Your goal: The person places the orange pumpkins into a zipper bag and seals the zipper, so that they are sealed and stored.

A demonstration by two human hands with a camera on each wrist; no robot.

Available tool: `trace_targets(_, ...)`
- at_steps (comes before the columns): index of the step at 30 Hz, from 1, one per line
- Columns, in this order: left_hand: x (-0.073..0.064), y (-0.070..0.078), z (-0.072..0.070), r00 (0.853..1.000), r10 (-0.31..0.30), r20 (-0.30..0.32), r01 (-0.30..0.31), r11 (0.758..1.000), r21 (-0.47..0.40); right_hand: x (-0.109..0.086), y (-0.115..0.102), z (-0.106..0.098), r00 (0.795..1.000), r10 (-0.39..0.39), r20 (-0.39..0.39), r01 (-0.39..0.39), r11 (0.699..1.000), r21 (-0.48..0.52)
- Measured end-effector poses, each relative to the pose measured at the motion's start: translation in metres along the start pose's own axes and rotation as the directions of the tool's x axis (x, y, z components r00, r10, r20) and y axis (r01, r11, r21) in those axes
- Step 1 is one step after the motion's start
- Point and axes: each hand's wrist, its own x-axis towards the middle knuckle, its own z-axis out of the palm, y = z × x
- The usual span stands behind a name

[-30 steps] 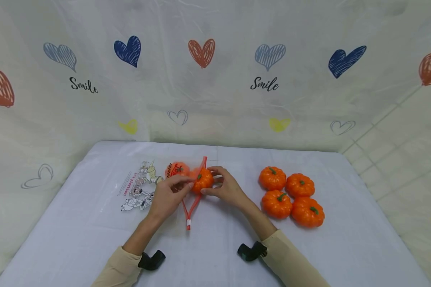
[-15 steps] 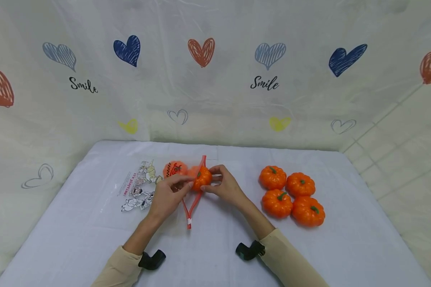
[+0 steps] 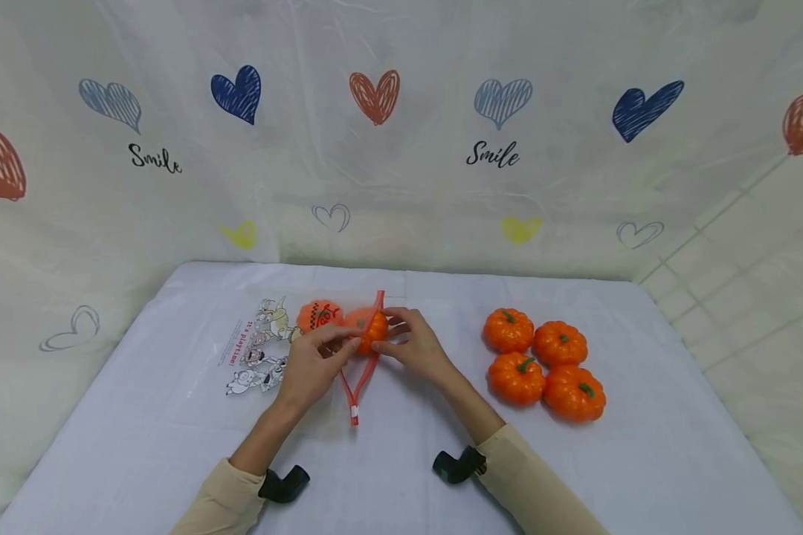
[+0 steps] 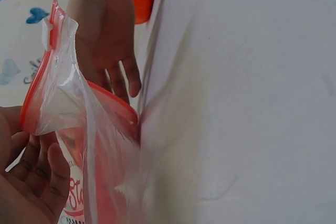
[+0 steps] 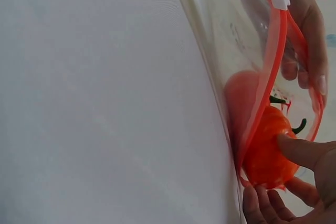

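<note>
While left hand apparently pinches red rim of bag (contact partly hidden), right hand grips pumpkin partway in at bag's right side. Best hold rim raised, ease pumpkin well left before release.

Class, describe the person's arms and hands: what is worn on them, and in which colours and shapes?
The left arm has a plain beige fabric sleeve, and the right arm a matching beige fabric sleeve; both end on the forearm. A black, elbow-shaped piece juts inward near the left cuff, its black twin near the right. Left hand and right hand are gloveless.
</note>
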Motion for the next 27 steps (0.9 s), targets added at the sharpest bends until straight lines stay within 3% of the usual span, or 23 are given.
trace_targets(8,-0.001,0.002,0.000,1.000,-0.016,-0.002,0.016,1.000,0.005,0.001,-0.003,0.003,0.996,0.055,-0.064,-0.051,0.996,0.070)
trace_targets(17,0.000,0.001,-0.001,0.999,-0.039,0.002,0.039,0.999,0.011,0.000,-0.005,0.001,0.993,0.094,-0.071,-0.082,0.985,0.152)
trace_targets(27,0.000,0.000,-0.001,1.000,-0.022,0.005,0.023,1.000,-0.016,-0.003,-0.008,-0.012,0.990,0.121,-0.072,-0.112,0.987,0.118)
